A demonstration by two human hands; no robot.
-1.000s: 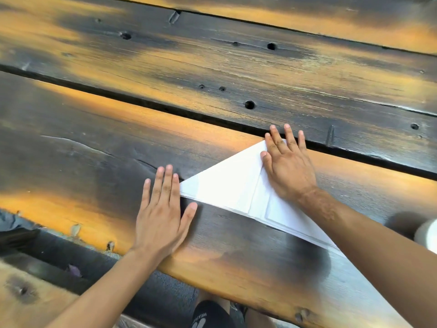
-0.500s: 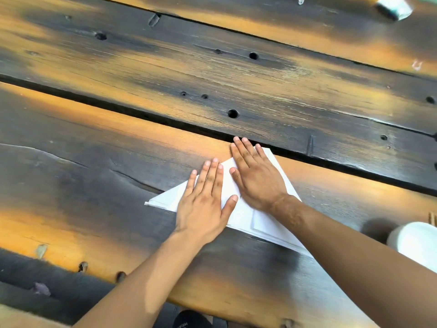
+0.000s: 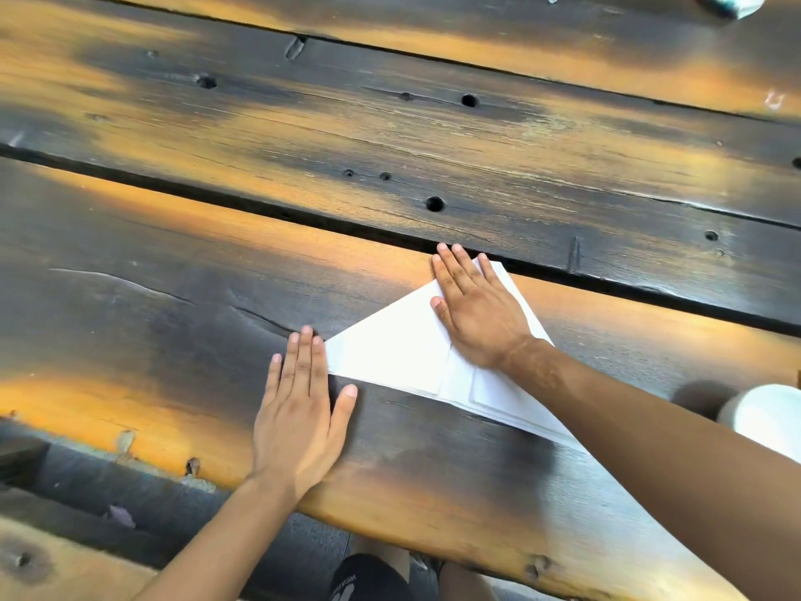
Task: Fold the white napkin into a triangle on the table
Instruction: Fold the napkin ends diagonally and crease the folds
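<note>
White napkin (image 3: 403, 349) folded into a triangle, flat on the dark wooden counter (image 3: 173, 297). Right hand (image 3: 474, 308) flat on its far corner, grip released. Left hand (image 3: 301, 409) flat at its left tip, grip released.

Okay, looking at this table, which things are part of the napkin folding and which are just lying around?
In the job: white napkin, left hand flat beside its corner, right hand pressing on it, table.

Lying about: white round object at right edge; blurred object top right.
</note>
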